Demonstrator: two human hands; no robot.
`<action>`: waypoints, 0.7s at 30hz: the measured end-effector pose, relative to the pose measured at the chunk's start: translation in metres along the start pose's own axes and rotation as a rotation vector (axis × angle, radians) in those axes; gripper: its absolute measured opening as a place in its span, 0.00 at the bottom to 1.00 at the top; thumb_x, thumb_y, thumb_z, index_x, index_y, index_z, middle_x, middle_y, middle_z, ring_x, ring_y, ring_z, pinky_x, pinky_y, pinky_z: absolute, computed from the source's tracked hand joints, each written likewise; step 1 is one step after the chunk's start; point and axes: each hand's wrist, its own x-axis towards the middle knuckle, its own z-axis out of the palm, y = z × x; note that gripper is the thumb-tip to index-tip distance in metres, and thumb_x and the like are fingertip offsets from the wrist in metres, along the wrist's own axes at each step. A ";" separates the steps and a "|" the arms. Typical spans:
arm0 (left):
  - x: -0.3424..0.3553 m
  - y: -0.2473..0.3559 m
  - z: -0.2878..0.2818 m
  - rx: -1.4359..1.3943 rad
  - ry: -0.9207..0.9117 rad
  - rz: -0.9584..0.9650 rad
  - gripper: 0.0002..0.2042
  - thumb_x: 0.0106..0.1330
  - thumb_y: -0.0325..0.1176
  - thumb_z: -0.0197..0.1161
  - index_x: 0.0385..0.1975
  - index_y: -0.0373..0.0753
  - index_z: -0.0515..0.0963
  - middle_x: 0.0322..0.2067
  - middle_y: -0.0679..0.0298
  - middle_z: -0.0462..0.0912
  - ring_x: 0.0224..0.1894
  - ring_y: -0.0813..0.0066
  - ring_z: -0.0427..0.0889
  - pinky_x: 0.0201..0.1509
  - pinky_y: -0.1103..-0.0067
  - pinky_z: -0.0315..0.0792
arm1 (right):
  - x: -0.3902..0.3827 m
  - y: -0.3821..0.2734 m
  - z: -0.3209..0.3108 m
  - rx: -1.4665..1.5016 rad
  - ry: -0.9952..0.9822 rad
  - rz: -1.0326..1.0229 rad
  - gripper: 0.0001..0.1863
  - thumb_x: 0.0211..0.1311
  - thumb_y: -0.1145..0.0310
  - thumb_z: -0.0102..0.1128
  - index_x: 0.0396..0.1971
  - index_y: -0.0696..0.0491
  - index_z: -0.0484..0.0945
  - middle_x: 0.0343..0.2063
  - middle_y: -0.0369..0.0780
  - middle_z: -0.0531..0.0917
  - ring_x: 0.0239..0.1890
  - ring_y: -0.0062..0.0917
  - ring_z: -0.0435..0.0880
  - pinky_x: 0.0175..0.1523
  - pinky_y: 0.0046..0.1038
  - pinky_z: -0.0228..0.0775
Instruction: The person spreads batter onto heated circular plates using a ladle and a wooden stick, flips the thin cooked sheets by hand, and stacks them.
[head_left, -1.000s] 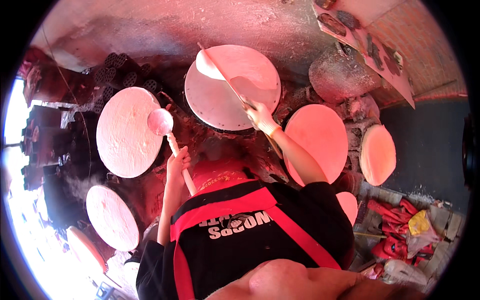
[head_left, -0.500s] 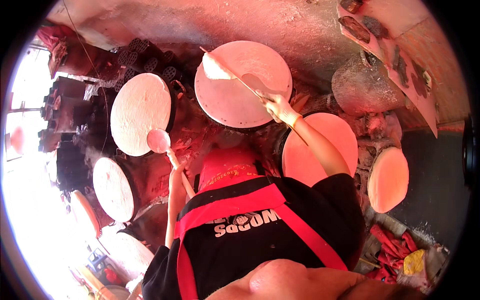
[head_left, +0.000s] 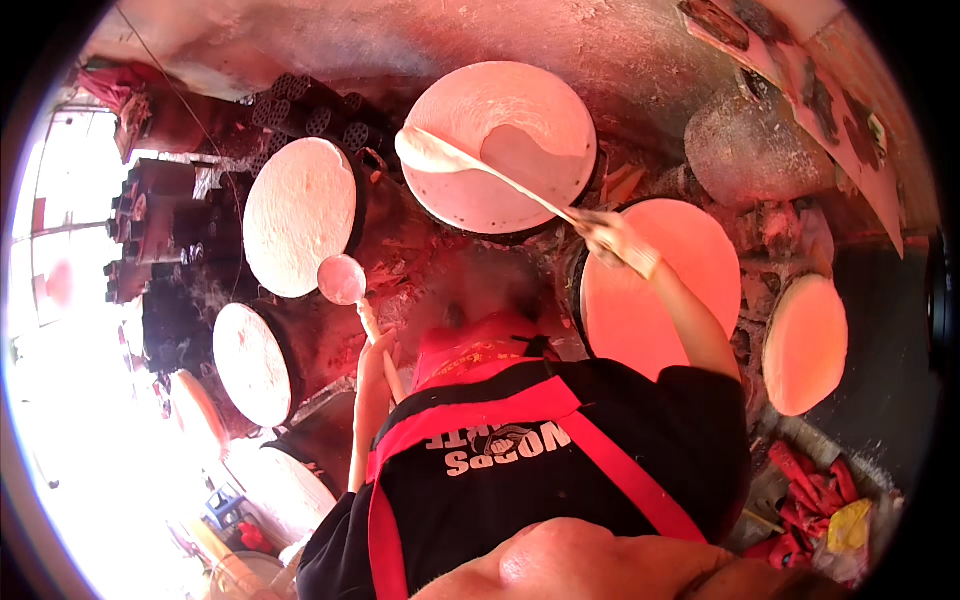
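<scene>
My right hand [head_left: 615, 240] is closed on the thin handle of a spreader [head_left: 440, 155]. The spreader's wide pale blade lies over the left edge of a large round griddle [head_left: 450, 195]. Swirled white batter [head_left: 530, 95] coats the upper part of that griddle, and its lower part shows bare grey. My left hand [head_left: 377, 360] grips the pale handle of a ladle [head_left: 342, 280], with the round bowl pointing up. The ladle bowl is beside the lower right edge of a tilted-looking round griddle coated in pale batter [head_left: 300, 215]. What the bowl contains I cannot make out.
Another coated griddle [head_left: 660, 280] lies below my right forearm, and a further pale round [head_left: 806, 345] is at far right. More coated rounds [head_left: 250, 365] run down the left. Black honeycomb coal briquettes [head_left: 300, 100] are stacked back left. Red cloth [head_left: 810, 490] lies lower right.
My right hand has drawn the spreader right and toward me, its blade now at the griddle's left edge. The batter's edge has changed shape. My left hand holds the ladle much as before; the whole view shifted slightly.
</scene>
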 end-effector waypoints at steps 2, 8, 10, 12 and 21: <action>0.000 0.013 0.003 0.061 -0.056 -0.012 0.13 0.60 0.35 0.62 0.44 0.42 0.75 0.32 0.74 0.72 0.35 0.88 0.71 0.39 0.89 0.69 | -0.020 0.006 0.006 0.055 0.144 0.129 0.21 0.67 0.66 0.48 0.60 0.48 0.69 0.11 0.27 0.63 0.08 0.10 0.56 0.12 0.16 0.46; 0.051 0.046 -0.007 0.321 -0.281 0.015 0.11 0.60 0.32 0.63 0.42 0.41 0.76 0.27 0.76 0.69 0.29 0.88 0.66 0.32 0.89 0.61 | 0.022 0.032 0.094 0.181 0.511 0.024 0.18 0.65 0.60 0.53 0.53 0.48 0.73 0.12 0.25 0.61 0.08 0.10 0.53 0.13 0.18 0.43; 0.060 0.057 -0.018 0.413 -0.340 0.054 0.11 0.60 0.32 0.63 0.41 0.40 0.76 0.28 0.77 0.69 0.30 0.88 0.66 0.33 0.88 0.60 | -0.016 0.039 0.134 0.169 0.334 -0.011 0.21 0.65 0.60 0.54 0.57 0.49 0.71 0.16 0.26 0.65 0.09 0.09 0.54 0.14 0.17 0.41; 0.080 0.061 -0.043 0.473 -0.420 0.067 0.10 0.60 0.33 0.63 0.39 0.39 0.75 0.28 0.76 0.69 0.29 0.89 0.65 0.32 0.88 0.58 | -0.048 0.084 0.154 0.008 0.396 -0.150 0.23 0.65 0.63 0.54 0.58 0.54 0.70 0.34 0.33 0.78 0.28 0.14 0.74 0.32 0.18 0.66; 0.086 0.060 -0.156 0.276 -0.388 0.044 0.10 0.61 0.33 0.63 0.40 0.40 0.72 0.32 0.72 0.70 0.34 0.84 0.67 0.37 0.86 0.61 | 0.086 0.110 0.312 0.511 0.686 -0.518 0.21 0.66 0.58 0.49 0.56 0.50 0.69 0.17 0.29 0.71 0.14 0.13 0.67 0.19 0.18 0.59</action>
